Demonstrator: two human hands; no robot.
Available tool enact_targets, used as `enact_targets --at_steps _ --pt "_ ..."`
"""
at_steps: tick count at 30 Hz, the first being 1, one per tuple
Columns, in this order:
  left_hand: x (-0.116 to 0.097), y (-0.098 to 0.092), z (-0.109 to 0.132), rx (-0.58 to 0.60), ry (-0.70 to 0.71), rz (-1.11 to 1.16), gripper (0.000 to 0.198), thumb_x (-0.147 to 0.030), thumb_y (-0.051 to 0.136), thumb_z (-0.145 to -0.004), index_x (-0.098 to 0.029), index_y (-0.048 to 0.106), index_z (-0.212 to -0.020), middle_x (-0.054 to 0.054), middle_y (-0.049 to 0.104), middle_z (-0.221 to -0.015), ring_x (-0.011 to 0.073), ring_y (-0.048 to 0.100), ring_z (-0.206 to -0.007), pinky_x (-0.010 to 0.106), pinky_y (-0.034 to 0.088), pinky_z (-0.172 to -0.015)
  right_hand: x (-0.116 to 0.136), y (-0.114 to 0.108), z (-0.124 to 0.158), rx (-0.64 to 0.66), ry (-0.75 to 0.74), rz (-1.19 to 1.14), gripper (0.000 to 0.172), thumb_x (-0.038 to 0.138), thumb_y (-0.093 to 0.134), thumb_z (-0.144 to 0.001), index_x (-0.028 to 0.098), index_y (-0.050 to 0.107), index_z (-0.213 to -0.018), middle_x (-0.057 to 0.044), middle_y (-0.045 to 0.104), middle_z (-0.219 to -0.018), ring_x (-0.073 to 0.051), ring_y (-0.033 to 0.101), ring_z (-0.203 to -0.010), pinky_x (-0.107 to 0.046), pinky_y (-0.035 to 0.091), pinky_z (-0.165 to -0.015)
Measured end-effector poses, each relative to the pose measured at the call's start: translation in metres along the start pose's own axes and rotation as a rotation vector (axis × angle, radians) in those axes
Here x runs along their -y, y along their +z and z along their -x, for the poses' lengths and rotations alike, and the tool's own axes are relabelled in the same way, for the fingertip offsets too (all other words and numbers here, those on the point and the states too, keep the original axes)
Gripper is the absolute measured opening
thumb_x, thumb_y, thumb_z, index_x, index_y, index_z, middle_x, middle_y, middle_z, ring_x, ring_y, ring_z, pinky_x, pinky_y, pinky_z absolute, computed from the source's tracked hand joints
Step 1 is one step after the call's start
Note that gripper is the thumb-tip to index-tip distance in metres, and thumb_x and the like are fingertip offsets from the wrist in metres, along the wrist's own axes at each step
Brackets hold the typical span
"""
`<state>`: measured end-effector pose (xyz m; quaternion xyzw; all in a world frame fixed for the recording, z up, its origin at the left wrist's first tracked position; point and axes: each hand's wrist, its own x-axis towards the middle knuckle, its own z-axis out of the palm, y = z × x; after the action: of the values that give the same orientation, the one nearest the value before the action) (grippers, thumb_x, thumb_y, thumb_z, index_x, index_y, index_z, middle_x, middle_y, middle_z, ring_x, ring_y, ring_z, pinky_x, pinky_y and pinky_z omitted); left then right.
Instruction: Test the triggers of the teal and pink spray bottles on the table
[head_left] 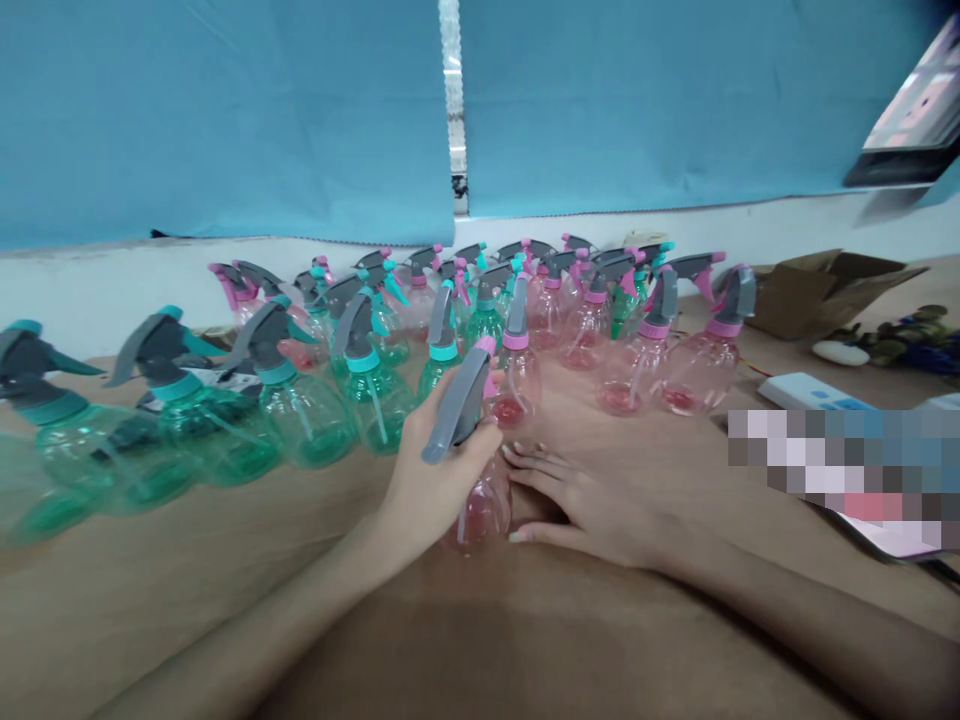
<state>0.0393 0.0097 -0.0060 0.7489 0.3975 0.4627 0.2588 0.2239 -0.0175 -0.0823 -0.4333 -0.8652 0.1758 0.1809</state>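
Observation:
A clear pink spray bottle [484, 510] with a grey and pink trigger head stands in front of me. My left hand [442, 450] is wrapped round its neck, just under the head. To its right, my right hand [592, 500] lies low over the table with fingers stretched out, the fingertips close beside the bottle; whether they touch it I cannot tell. Right behind stands another pink spray bottle [517, 385]. A row of green spray bottles, among them one [304, 415] with a teal collar, runs off to the left.
Several more pink and green spray bottles crowd the back of the wooden table [600, 640]. An open cardboard box [817, 290] stands at the back right, near a white power strip [817, 392] and a partly blurred-out flat device [892, 535]. Blue cloth [225, 120] hangs behind.

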Motion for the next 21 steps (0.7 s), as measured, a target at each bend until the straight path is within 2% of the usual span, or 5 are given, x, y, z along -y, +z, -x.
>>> enact_targets --at_steps 3,10,15,17,21 --pt "0.0003 -0.0001 0.0003 0.001 -0.003 -0.007 0.041 -0.008 0.051 -0.073 -0.027 0.056 -0.109 -0.006 0.052 -0.069 0.0106 0.047 -0.058 0.022 0.043 -0.057 0.0009 -0.0004 0.0001 -0.009 -0.004 -0.014 0.074 0.058 0.050 -0.083 0.016 0.031 -0.141 -0.013 0.039 -0.142 -0.024 0.030 -0.134 -0.043 0.021 -0.111" --pt "-0.0018 -0.0010 0.0009 0.001 -0.005 -0.049 0.045 -0.008 0.051 -0.073 -0.029 0.054 -0.112 -0.004 0.058 -0.077 0.0124 0.051 -0.062 0.023 0.044 -0.058 0.0003 -0.0002 0.0007 -0.018 -0.018 -0.033 0.073 0.058 0.049 -0.083 0.020 0.029 -0.142 -0.011 0.037 -0.144 -0.025 0.030 -0.134 -0.045 0.022 -0.111" --pt "-0.0041 -0.0017 0.0003 0.008 -0.020 -0.053 0.038 -0.009 0.050 -0.073 -0.028 0.055 -0.107 -0.004 0.056 -0.074 0.0124 0.050 -0.061 0.023 0.043 -0.056 0.0017 -0.0015 0.0003 -0.004 -0.013 0.001 0.073 0.058 0.048 -0.084 0.019 0.029 -0.142 -0.012 0.039 -0.143 -0.025 0.031 -0.134 -0.045 0.022 -0.111" --pt "-0.0057 -0.0024 -0.0002 0.022 -0.026 -0.039 0.033 -0.010 0.050 -0.073 -0.027 0.054 -0.101 -0.005 0.052 -0.071 0.0121 0.047 -0.059 0.023 0.041 -0.056 0.0022 -0.0019 0.0000 -0.001 -0.008 0.012 0.073 0.059 0.048 -0.084 0.019 0.030 -0.142 -0.012 0.039 -0.142 -0.025 0.031 -0.133 -0.045 0.022 -0.111" --pt "-0.0065 -0.0043 -0.0005 0.029 -0.035 -0.034 0.014 -0.010 0.050 -0.072 -0.024 0.048 -0.076 -0.006 0.042 -0.062 0.0109 0.039 -0.055 0.023 0.038 -0.054 0.0013 -0.0014 0.0001 0.003 -0.002 0.014 0.076 0.060 0.048 -0.083 0.017 0.028 -0.143 -0.013 0.039 -0.142 -0.025 0.030 -0.134 -0.045 0.023 -0.111"
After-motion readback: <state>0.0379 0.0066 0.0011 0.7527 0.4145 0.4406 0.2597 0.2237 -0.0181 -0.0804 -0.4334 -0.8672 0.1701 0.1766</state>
